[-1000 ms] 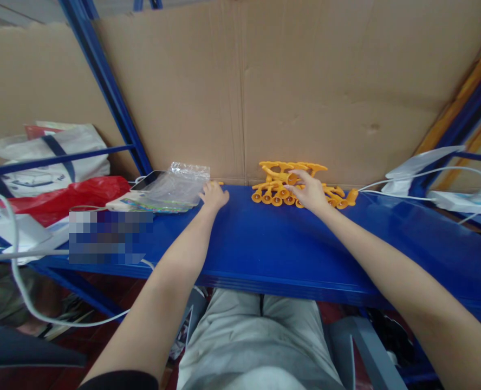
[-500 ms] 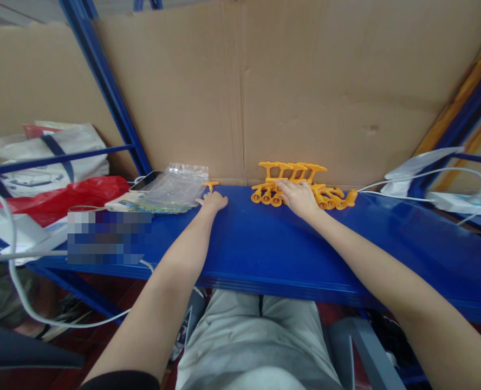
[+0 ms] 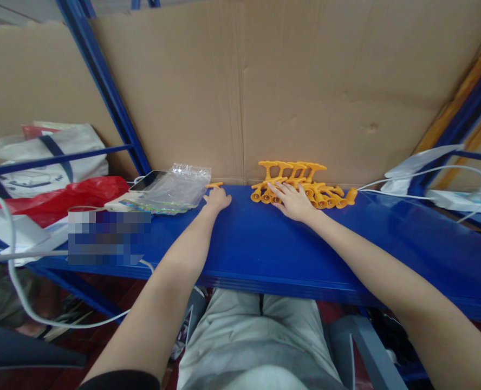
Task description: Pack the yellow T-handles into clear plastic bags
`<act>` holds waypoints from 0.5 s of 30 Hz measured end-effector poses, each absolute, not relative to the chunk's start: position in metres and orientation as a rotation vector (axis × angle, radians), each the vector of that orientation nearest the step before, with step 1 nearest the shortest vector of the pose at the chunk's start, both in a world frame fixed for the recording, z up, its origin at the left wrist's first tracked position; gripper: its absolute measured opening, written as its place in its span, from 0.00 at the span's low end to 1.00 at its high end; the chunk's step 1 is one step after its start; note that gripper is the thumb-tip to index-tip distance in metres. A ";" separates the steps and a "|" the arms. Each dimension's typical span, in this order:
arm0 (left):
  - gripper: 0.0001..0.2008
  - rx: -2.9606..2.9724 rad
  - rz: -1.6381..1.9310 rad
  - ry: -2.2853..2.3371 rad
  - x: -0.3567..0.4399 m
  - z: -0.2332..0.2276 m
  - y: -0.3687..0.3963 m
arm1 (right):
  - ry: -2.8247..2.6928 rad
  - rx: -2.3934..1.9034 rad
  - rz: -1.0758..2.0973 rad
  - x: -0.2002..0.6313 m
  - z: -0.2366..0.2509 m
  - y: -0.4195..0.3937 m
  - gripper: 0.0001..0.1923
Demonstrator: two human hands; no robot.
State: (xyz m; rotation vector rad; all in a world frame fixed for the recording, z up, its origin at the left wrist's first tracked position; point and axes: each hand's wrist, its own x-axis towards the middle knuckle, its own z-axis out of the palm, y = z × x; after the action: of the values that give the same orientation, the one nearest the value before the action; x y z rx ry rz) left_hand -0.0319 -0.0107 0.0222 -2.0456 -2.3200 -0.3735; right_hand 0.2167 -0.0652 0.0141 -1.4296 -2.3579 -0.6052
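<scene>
My left hand (image 3: 218,201) is closed on a yellow T-shaped plastic piece (image 3: 214,184); its crossbar shows beyond the fingers and its stem is hidden. To the right, several like pieces (image 3: 333,201) lie in a row, their round, hollow ends facing me. More of them stand behind with crossbars up (image 3: 292,164), near the cardboard. Spread over the middle of this row is my right hand (image 3: 294,203), palm down and fingers apart, covering some pieces and gripping none that I can see.
Clear plastic bags (image 3: 179,187) lie left of my left hand, beside a red plastic bag (image 3: 73,199) and a printed cloth bag (image 3: 57,157). A cardboard wall (image 3: 240,92) closes off the back of the blue table (image 3: 257,249). White cables (image 3: 417,177) run at the right.
My left hand has shifted slightly right, and the piece in it has turned so its stem no longer shows. My right hand has drawn back a little and flattened, fingers spreading over the row.
</scene>
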 end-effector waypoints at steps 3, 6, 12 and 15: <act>0.21 -2.112 -0.347 -2.262 -0.027 0.024 -0.012 | -2.321 -1.399 -0.601 0.225 0.022 -0.065 0.33; 0.18 -2.170 -0.325 -2.200 -0.020 0.025 -0.014 | -2.165 -1.413 -0.635 0.245 0.036 -0.062 0.32; 0.16 -2.300 -0.242 -2.054 -0.006 0.027 -0.024 | -1.685 -1.641 -0.576 0.313 0.054 -0.053 0.28; 0.16 -2.363 -0.232 -1.965 0.001 0.026 -0.028 | -1.452 -1.837 -0.421 0.344 0.051 -0.056 0.29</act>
State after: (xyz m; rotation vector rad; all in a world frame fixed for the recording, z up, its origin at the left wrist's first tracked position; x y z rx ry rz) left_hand 0.0011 -0.0279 0.0259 -2.3633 -1.9648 -0.2315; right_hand 0.3440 -0.0556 0.0507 -1.8373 -1.4524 -0.4213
